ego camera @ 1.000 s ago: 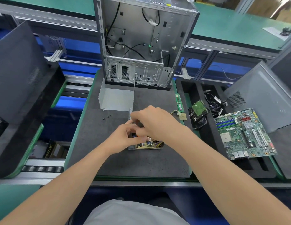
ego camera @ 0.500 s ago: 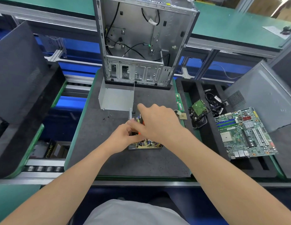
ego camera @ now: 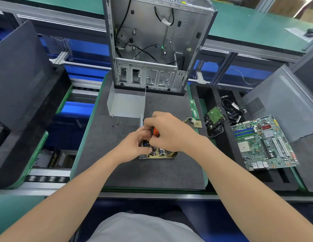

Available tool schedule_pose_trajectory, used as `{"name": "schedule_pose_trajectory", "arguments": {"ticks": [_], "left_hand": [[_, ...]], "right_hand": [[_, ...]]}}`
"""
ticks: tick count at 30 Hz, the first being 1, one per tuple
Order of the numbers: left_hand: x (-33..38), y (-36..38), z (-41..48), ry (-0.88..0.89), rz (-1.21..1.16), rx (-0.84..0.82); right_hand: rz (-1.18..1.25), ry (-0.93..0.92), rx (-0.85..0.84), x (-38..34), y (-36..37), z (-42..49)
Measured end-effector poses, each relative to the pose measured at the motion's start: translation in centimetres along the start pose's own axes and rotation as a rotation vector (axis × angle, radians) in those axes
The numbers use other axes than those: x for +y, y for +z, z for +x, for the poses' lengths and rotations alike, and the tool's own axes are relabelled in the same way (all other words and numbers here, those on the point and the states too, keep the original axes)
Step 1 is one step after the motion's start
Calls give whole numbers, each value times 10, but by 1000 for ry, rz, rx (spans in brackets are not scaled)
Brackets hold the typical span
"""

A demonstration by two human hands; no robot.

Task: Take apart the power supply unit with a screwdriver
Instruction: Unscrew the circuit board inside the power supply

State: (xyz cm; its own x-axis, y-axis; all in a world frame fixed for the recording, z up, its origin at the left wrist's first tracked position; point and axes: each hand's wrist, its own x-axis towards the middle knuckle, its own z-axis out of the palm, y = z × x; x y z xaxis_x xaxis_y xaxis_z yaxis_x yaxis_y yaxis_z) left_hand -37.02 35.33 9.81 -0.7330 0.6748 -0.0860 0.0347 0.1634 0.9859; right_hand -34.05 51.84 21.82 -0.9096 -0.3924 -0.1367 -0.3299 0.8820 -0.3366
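Head view, right fingers (ego camera: 153, 119) gripping screwdriver (ego camera: 155, 132), left fingers (ego camera: 141, 136) holding power supply unit (ego camera: 163, 153), centred on mat (ego camera: 134, 172)

open computer case (ego camera: 157, 49) at the back; motherboard (ego camera: 262, 144), hard drive (ego camera: 215, 116), cables (ego camera: 230, 109) to the right.

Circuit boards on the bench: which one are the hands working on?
The small power supply board on the grey mat, held by the left hand, beneath the right hand and orange screwdriver; the green motherboard lies untouched at right.
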Motion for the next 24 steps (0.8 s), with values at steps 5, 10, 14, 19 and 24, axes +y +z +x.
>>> {"name": "schedule_pose_trajectory", "arguments": {"ticks": [5,10,14,19,24], "left_hand": [[0,-4,2,-23,-68,-48],[-7,-5,5,7,15,-88],[-9,-5,3,0,71,-63],[-5,-4,3,-27,66,-38],[-5,-3,2,-37,15,-12]], "right_hand": [[25,37,29,-1,-1,-4],[33,36,58,-1,-5,-9],[28,42,74,-1,-4,-9],[27,42,80,-2,1,-10],[28,43,93,-1,5,-10]]}}
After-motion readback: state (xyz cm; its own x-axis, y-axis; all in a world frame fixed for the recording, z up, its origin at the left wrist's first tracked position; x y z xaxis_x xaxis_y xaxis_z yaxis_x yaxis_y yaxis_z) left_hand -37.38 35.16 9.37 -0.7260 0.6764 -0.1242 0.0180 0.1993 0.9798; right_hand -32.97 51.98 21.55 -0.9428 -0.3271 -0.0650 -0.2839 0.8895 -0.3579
